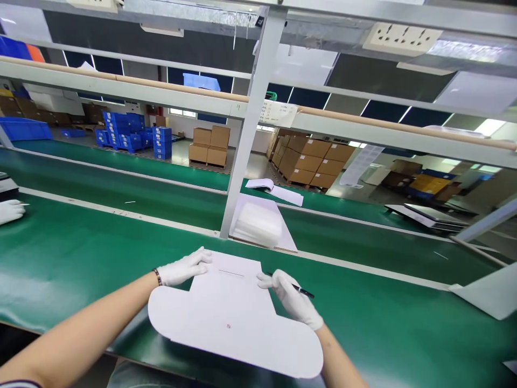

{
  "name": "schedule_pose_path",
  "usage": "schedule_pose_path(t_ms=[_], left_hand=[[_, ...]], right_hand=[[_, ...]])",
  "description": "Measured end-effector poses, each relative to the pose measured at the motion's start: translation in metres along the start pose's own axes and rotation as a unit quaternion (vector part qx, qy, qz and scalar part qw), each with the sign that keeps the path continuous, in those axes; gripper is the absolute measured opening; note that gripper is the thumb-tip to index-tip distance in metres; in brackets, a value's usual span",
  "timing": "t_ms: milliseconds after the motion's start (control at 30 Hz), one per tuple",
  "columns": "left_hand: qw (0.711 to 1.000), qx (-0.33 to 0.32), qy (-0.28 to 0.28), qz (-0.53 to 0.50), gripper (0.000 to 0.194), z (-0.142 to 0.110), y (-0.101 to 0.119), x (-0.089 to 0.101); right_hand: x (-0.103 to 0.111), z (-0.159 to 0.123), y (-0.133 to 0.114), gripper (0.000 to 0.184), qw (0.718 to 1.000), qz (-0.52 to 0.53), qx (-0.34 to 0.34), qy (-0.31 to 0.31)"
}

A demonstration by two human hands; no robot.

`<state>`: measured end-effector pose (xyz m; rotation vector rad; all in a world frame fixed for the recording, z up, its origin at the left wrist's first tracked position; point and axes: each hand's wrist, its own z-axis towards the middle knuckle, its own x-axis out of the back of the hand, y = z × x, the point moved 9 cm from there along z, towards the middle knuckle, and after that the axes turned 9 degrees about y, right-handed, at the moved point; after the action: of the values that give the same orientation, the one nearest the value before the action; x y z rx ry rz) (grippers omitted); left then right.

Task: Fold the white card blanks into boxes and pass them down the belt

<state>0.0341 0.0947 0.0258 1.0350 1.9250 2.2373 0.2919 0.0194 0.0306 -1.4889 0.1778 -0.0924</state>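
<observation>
A white cut-out sheet (242, 307), narrow at its far end and widening into two rounded lobes toward me, lies over the green work surface. It bears a thin slit-like line near the far edge and a small red mark near the middle. My left hand (183, 268), in a white glove, has its fingers closed over the sheet's far left corner. My right hand (293, 296), gloved too, holds a black pen (304, 291) against the palm. Its fingertips touch the sheet's right edge. Whatever lies under the sheet is hidden.
Beyond the metal post (254, 118) base lies a white stack (258, 223) on a board. Another person's gloved hand (11, 211) shows at far left. A white panel (490, 291) stands at right. Cartons (311, 161) and blue crates (123, 132) are behind the green bench (100, 237).
</observation>
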Motion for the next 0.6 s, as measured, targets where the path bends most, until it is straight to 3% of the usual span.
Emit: schedule_pose_path(t_ms=[67, 100, 200, 300, 367, 500, 600], left_hand=[[0.984, -0.040, -0.070, 0.160, 0.047, -0.017, 0.019, -0.003], [0.964, -0.068, -0.087, 0.243, 0.049, -0.028, 0.027, -0.007], [0.914, -0.148, -0.056, 0.375, 0.063, -0.061, 0.041, -0.026], [0.897, -0.185, -0.009, 0.401, 0.070, -0.083, 0.031, -0.045], [0.892, -0.194, 0.008, 0.408, 0.069, -0.085, 0.021, -0.050], [0.887, -0.170, 0.023, 0.429, 0.065, -0.077, 0.010, -0.047], [0.920, -0.045, 0.095, 0.378, 0.072, -0.087, -0.010, -0.037]], right_hand=[[-0.004, -0.024, -0.005, 0.034, 0.991, -0.106, -0.016, -0.083], [-0.005, -0.037, -0.003, 0.032, 0.985, -0.139, -0.027, -0.096], [-0.011, -0.071, 0.020, 0.038, 0.982, -0.162, -0.058, -0.073], [-0.014, -0.087, 0.040, 0.031, 0.978, -0.204, 0.039, -0.008], [-0.012, -0.088, 0.046, 0.021, 0.963, -0.239, 0.121, 0.025], [-0.003, -0.085, 0.055, 0.017, 0.935, -0.283, 0.196, 0.081], [0.018, -0.097, 0.076, 0.020, 0.934, -0.255, 0.136, 0.208]])
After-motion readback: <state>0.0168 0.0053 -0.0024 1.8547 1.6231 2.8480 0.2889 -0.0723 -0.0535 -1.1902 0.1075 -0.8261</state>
